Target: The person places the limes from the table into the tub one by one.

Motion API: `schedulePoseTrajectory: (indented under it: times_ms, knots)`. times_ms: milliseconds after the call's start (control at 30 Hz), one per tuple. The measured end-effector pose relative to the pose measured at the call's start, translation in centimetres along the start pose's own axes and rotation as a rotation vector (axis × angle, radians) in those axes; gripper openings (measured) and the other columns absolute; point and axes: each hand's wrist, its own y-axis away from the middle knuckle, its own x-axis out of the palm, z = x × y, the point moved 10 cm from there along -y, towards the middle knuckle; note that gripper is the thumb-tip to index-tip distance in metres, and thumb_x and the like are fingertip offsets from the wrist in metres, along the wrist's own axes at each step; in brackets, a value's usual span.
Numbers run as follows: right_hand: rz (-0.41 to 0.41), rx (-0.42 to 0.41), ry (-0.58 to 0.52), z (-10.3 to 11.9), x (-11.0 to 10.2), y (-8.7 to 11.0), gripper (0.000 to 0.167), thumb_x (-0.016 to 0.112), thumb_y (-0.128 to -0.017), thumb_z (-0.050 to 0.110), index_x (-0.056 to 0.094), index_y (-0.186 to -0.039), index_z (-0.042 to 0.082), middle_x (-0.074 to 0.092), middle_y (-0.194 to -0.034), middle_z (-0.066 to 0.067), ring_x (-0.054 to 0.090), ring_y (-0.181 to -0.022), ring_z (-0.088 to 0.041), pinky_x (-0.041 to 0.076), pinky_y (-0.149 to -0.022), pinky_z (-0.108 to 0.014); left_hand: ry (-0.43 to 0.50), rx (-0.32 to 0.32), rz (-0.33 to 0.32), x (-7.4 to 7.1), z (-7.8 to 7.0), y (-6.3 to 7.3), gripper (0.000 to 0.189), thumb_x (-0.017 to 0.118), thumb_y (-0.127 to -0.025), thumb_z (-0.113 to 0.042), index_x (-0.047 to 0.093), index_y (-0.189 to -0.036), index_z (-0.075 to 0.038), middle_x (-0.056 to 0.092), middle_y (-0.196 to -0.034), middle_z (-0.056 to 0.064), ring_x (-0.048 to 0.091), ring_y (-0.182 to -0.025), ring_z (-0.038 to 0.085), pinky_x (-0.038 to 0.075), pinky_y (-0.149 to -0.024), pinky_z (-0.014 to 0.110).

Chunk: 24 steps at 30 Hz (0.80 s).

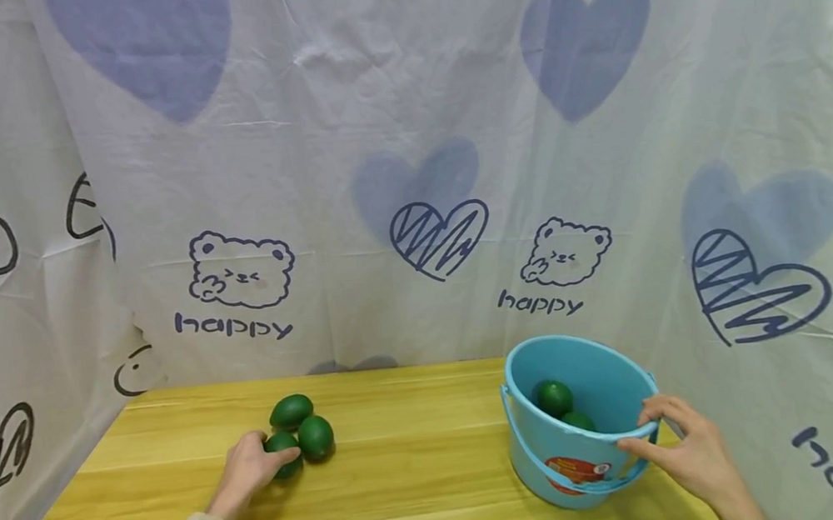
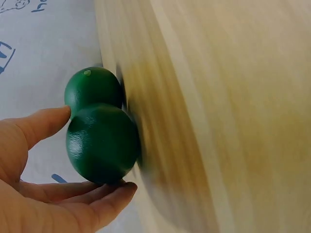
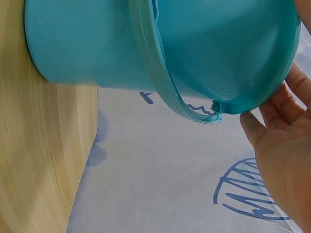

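Observation:
On the left of the table, three dark green limes lie close together. My left hand [image 1: 250, 468] is at the nearest lime [image 2: 102, 143], with the thumb on one side and the fingers curled against the other. A second lime [image 1: 316, 437] sits just right of it, and a third lime [image 1: 291, 412] lies behind. At the right stands a light blue bucket [image 1: 544, 457], tilted slightly, its handle hanging down in front. My right hand [image 1: 693, 442] grips the bucket's rim between thumb and fingers. Inside the bucket are a lime [image 1: 554, 398] and part of another lime [image 1: 578, 421].
The wooden table [image 1: 413, 461] stretches between the limes and the bucket. A white cloth [image 1: 333, 176] printed with hearts and bears hangs behind the table and along both sides. A red label [image 1: 574, 471] is on the bucket's front.

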Motion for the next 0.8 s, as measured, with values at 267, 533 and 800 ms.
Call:
schedulePoseTrajectory:
  times_ms: [267, 533, 800]
  knots:
    - [-0.003, -0.014, -0.010, 0.0, 0.0, 0.1, 0.035, 0.093, -0.063, 0.016, 0.064, -0.082, 0.018, 0.056, -0.106, 0.019, 0.044, -0.102, 0.015, 0.030, -0.088, -0.001, 0.062, -0.070, 0.026, 0.5, 1.2, -0.2, 0.049, 0.076, -0.083, -0.037, 0.053, -0.096, 0.004, 0.053, -0.082, 0.012, 0.047, -0.073, 0.023, 0.038, -0.060, 0.031]
    - [0.009, 0.031, 0.033, -0.2, -0.1, 0.0, 0.033, 0.092, -0.065, 0.023, 0.064, -0.082, 0.018, 0.062, -0.110, -0.010, 0.041, -0.102, 0.016, 0.030, -0.087, -0.005, 0.035, -0.080, 0.010, 0.4, 0.9, -0.6, 0.050, 0.074, -0.082, -0.032, 0.053, -0.101, 0.008, 0.054, -0.086, 0.016, 0.048, -0.075, 0.025, 0.040, -0.060, 0.031]
    - [0.015, 0.024, 0.021, -0.2, 0.0, 0.0, 0.033, 0.092, -0.065, 0.022, 0.064, -0.082, 0.019, 0.062, -0.109, -0.010, 0.042, -0.102, 0.015, 0.031, -0.087, -0.005, 0.038, -0.111, 0.006, 0.2, 1.5, -0.8, 0.060, 0.075, -0.079, -0.031, 0.050, -0.113, 0.013, 0.057, -0.100, 0.025, 0.053, -0.081, 0.027, 0.047, -0.061, 0.031]
